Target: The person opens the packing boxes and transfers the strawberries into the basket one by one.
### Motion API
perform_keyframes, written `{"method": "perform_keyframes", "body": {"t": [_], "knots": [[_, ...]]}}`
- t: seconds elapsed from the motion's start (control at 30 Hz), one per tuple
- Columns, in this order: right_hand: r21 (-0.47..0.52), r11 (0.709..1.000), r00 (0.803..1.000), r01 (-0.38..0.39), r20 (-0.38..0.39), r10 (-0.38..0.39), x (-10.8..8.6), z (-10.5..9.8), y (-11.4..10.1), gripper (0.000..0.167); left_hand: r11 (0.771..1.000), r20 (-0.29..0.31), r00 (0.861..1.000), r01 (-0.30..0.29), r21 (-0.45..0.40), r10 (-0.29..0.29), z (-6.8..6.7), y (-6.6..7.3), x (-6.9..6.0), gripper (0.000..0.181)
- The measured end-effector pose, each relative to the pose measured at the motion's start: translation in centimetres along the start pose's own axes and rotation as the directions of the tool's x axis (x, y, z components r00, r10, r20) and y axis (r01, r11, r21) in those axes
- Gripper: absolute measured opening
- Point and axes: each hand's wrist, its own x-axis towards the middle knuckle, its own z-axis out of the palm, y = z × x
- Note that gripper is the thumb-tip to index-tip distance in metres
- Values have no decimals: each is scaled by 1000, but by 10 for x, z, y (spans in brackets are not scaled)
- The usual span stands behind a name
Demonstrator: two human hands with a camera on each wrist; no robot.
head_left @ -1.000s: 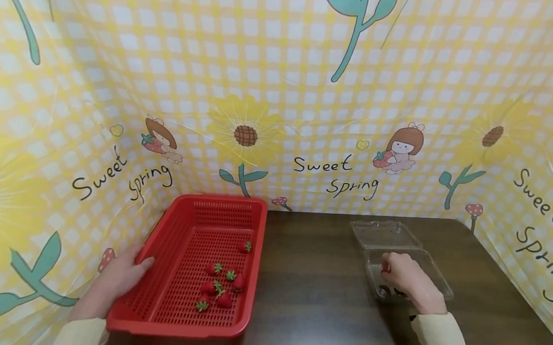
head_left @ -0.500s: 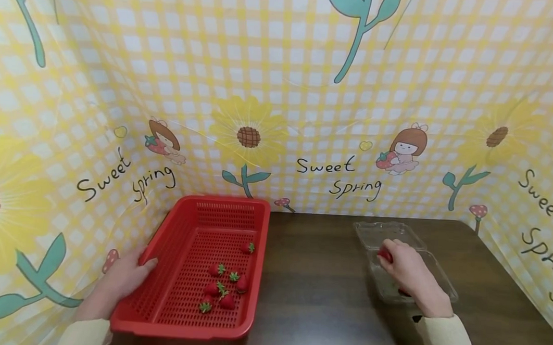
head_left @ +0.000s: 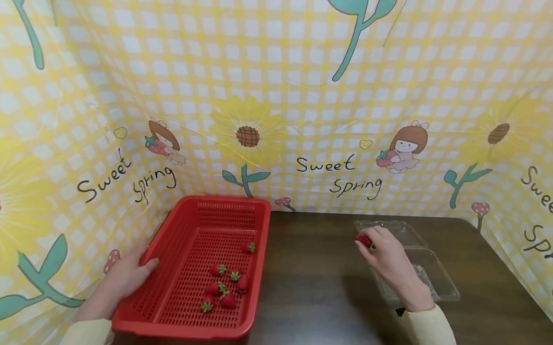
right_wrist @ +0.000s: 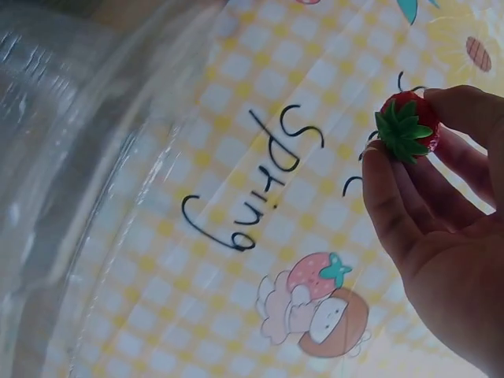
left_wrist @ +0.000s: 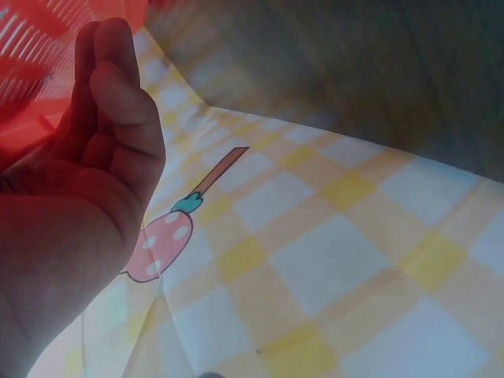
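Note:
My right hand pinches a strawberry between thumb and fingers, above the left side of a clear plastic box. In the right wrist view the green leaf cap of that strawberry faces the camera, and the box shows blurred at the left. My left hand holds the left rim of a red basket, thumb over the edge and fingers on the outside. Several strawberries lie on the basket's slotted floor. My hand and forearm cover part of the box.
The box's hinged lid lies open toward the back of the dark wooden table. A yellow checked cloth hangs behind and at both sides. Left of the basket, that cloth comes close to the table edge.
My right hand has come up out of the clear box and moved left with the strawberry. My left hand keeps its hold on the basket rim.

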Motion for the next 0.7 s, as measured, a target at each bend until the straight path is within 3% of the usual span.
{"method": "perform_keyframes", "body": {"t": [0.17, 0.3, 0.4, 0.53, 0.7], "knots": [[25, 996, 997, 81, -5, -81, 7, 6, -10, 16, 999, 19, 1000, 23, -38, -22, -1, 0, 0, 54], [66, 987, 989, 146, 5, -147, 13, 12, -20, 23, 998, 27, 999, 31, -54, -29, 2, 0, 1, 54], [95, 980, 985, 173, 13, -175, 20, 18, -30, 18, 999, 19, 1000, 17, -34, -17, 3, 0, 1, 53], [128, 972, 980, 198, 7, -201, 34, 28, -46, 28, 1000, 12, 1000, 21, -10, -21, 1, 1, 2, 54], [149, 960, 970, 239, -1, -241, 55, 40, -66, 23, 1000, 6, 1000, 18, -2, -18, 0, 1, 1, 54]]}}
